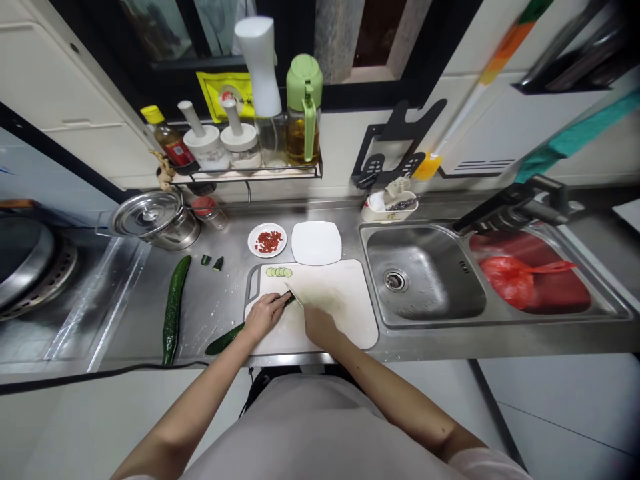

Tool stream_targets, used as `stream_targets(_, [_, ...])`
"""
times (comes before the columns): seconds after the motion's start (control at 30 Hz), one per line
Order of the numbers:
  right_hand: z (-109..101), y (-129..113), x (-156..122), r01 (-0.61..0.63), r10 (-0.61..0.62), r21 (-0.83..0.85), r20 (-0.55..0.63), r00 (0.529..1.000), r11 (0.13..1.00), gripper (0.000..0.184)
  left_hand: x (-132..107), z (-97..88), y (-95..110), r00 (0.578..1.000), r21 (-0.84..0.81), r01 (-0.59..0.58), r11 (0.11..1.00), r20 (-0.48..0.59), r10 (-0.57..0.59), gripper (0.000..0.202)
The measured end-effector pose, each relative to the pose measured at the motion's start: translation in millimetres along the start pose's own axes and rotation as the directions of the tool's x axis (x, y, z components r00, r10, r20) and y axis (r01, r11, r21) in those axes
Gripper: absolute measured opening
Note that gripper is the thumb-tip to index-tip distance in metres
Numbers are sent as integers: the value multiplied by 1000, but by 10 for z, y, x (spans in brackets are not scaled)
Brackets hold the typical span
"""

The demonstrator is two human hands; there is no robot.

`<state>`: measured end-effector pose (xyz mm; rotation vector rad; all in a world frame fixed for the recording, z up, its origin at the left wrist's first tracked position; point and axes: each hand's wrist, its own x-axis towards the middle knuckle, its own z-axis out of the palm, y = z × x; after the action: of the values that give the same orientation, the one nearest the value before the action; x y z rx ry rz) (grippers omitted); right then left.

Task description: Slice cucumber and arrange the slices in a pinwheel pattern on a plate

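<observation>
My left hand is closed over a dark green cucumber, pressing it against the white cutting board. One end of the cucumber sticks out past the board's left edge; its middle is hidden under my hand and wrist. In my right hand is a kitchen knife, its blade at the cucumber's cut end close to my left fingertips. A short row of thin cucumber slices lies at the board's upper left. Farther left, a whole cucumber rests on the steel counter, with small cut-off ends beside it.
Behind the board stand a small plate of chopped red pieces and a white square plate. A lidded pot is at left, a double sink with a red bag at right. A seasoning rack hangs above.
</observation>
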<state>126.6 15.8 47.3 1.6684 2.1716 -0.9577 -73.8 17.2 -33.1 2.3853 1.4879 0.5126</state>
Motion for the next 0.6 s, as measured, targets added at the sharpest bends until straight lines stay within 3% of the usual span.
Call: stream_targets(0.6, [-103,-7,-91,-6,6,-30,-10,1000,1000,33,-25,1,20,1000,-2,21,1000,-14,-21,39])
